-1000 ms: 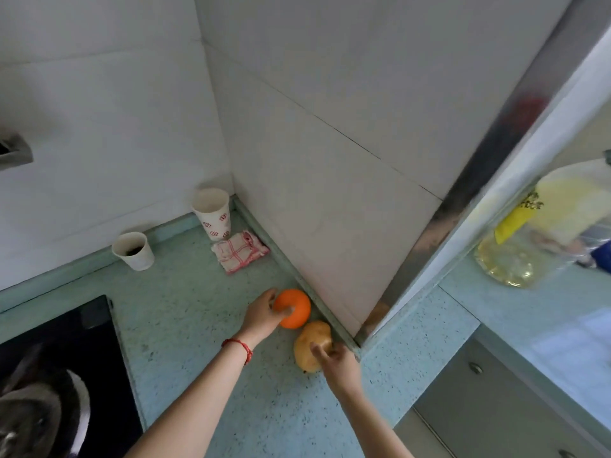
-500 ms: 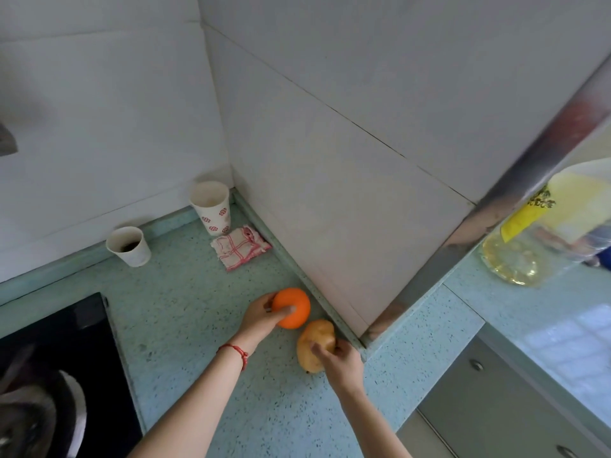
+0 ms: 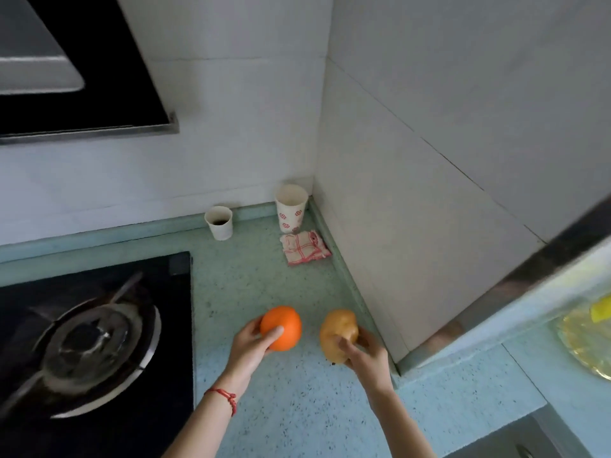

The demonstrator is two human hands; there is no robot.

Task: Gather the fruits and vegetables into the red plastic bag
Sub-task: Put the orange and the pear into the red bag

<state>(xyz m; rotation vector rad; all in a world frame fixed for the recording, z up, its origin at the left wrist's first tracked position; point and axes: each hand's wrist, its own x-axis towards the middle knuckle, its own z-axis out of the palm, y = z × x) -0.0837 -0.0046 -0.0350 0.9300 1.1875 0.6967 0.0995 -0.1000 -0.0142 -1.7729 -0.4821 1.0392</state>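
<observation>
My left hand point(image 3: 246, 347) grips a round orange point(image 3: 282, 327) from its left side, just over the speckled green counter point(image 3: 291, 408). My right hand point(image 3: 363, 353) holds a yellow-brown pear-like fruit point(image 3: 337, 332) from below and the right, close to the tiled side wall. The two fruits are a short gap apart. A red string bracelet circles my left wrist. No red plastic bag is in view.
A gas stove point(image 3: 89, 338) with a metal burner fills the left. Two paper cups point(image 3: 220, 222) point(image 3: 291, 206) and a folded red-checked cloth point(image 3: 304, 247) sit in the back corner. A range hood point(image 3: 66, 67) hangs upper left. An oil bottle point(image 3: 585, 335) lies at the right.
Both hands have closed on the fruits and drawn them away from the wall toward me. The view has swung left, bringing the stove and hood into sight.
</observation>
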